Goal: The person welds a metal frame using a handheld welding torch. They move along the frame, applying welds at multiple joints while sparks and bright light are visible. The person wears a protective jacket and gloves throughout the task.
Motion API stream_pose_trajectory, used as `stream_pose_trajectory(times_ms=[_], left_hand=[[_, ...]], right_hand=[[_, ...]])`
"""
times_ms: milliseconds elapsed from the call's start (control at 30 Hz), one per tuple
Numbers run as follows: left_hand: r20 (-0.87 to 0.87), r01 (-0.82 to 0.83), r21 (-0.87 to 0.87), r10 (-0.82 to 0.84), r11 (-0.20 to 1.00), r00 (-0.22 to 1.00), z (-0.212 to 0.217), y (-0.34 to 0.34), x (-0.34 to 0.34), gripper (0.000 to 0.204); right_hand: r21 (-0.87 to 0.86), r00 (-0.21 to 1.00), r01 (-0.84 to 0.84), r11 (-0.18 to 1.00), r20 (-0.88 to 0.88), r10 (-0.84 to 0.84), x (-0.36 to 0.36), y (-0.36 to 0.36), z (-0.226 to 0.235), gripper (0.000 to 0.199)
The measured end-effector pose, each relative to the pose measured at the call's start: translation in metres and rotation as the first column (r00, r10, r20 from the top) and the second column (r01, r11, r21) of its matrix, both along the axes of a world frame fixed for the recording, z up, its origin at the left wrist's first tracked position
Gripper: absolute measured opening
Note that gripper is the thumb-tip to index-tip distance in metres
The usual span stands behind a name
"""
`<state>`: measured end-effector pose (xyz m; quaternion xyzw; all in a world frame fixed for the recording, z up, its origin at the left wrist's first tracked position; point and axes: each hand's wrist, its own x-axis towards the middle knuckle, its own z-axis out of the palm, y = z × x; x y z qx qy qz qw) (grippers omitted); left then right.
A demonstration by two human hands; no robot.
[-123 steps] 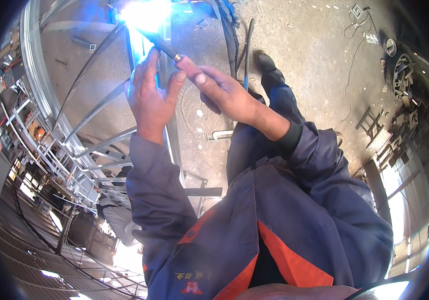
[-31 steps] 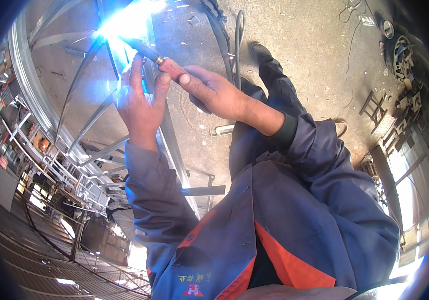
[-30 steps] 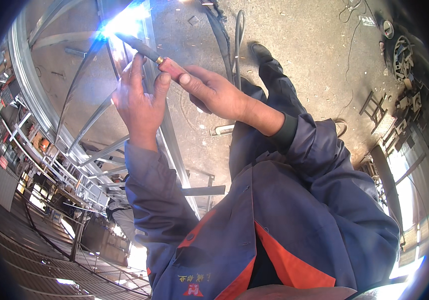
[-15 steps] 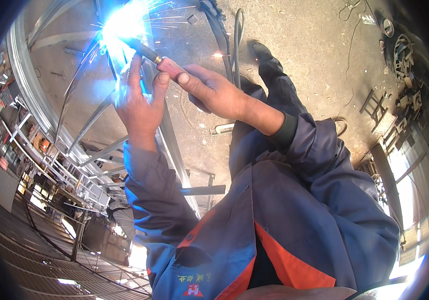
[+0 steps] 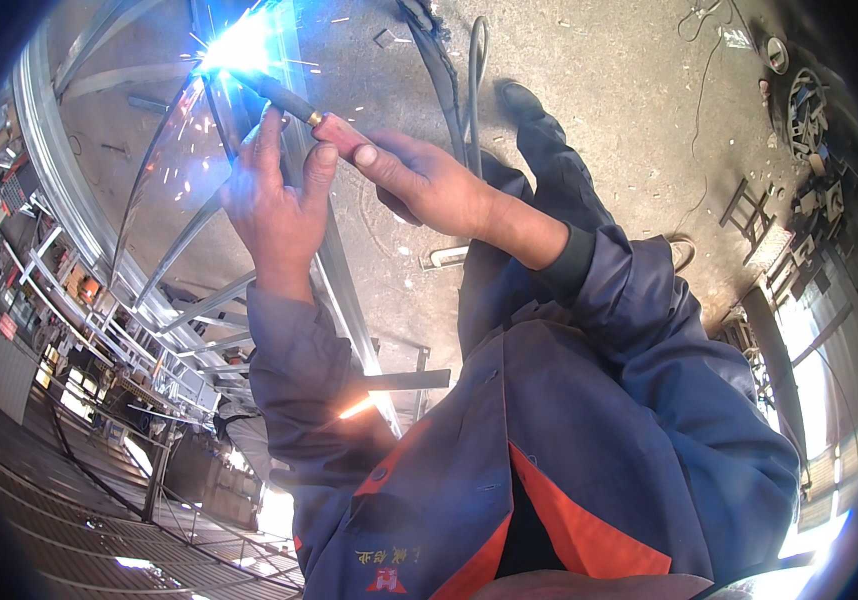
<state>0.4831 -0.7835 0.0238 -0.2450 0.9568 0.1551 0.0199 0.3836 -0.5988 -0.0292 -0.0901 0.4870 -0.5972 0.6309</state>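
Note:
My right hand (image 5: 429,185) is wrapped round the red handle of a welding torch (image 5: 341,136). The torch's dark neck slants up and left, and its tip is lost in a blue-white arc with flying sparks. The arc burns on a metal frame (image 5: 346,290) of silvery bars and tubes. My left hand (image 5: 274,215) rests against this frame just below the arc, back toward me. Its index finger stretches up beside the torch neck and its thumb stands apart near the handle. The undersides of its fingers are hidden.
A curved silvery rail (image 5: 69,190) runs down the left. Cables (image 5: 472,90) lie on the concrete floor ahead of my shoe (image 5: 521,100). A round basket of metal pieces (image 5: 806,115) and scrap stand at the right. A glowing streak (image 5: 357,406) shows near my left sleeve.
The arc's glow is smaller and less blue light falls on my left hand and sleeve. Sparks now fall lower, and an orange streak has appeared by the sleeve. Both hands barely moved.

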Motion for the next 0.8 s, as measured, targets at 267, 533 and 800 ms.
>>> stream_pose_trajectory(times_ms=[267, 533, 800], left_hand=[[0.052, -0.012, -0.027, 0.013, 1.0, 0.999, 0.0019, 0.0025, 0.0003, 0.08], [0.03, -0.031, 0.009, 0.031, 0.999, 0.999, 0.0009, 0.0036, -0.003, 0.08], [0.011, -0.032, 0.037, 0.032, 0.999, 0.999, -0.0019, 0.0029, -0.0037, 0.079]], right_hand=[[0.027, 1.0, -0.015, 1.0, -0.023, 0.016, 0.001, -0.0008, -0.0048, 0.093], [0.059, 0.999, -0.033, 0.998, -0.013, 0.033, 0.0013, -0.0015, -0.0085, 0.098], [0.062, 0.999, -0.037, 0.997, 0.007, 0.036, -0.0017, 0.0011, -0.0061, 0.098]])
